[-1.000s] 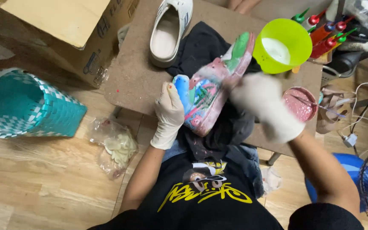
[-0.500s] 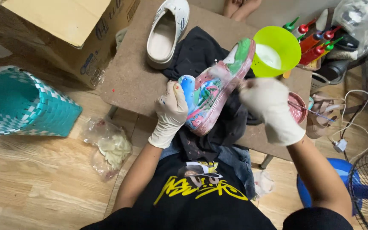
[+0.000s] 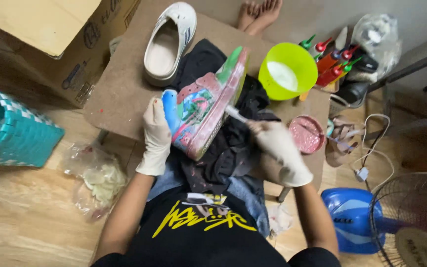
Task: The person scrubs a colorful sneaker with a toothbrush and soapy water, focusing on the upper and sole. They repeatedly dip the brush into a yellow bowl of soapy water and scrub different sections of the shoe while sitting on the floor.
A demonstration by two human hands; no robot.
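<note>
Carefully, the gloved left hand (image 3: pixel 156 133) is gripping the paint-covered sneaker (image 3: pixel 204 104) tilted over the dark cloth (image 3: pixel 228 148) on the table (image 3: pixel 119 94), while the right hand (image 3: pixel 277 151), closed around a thin brush (image 3: pixel 236 114), is touching its side; short, light strokes seem wise.

A low brown table (image 3: pixel 124 89) stands on pale wooden floor (image 3: pixel 21 212) beside a grey wall (image 3: pixel 421 15).

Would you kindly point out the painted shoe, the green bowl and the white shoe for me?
painted shoe (image 3: pixel 201 111): head view, on its multicoloured side panel.
green bowl (image 3: pixel 273 57): head view, on its bare inner wall, left of the white liquid.
white shoe (image 3: pixel 166 49): head view, on the insole inside its opening.
</note>
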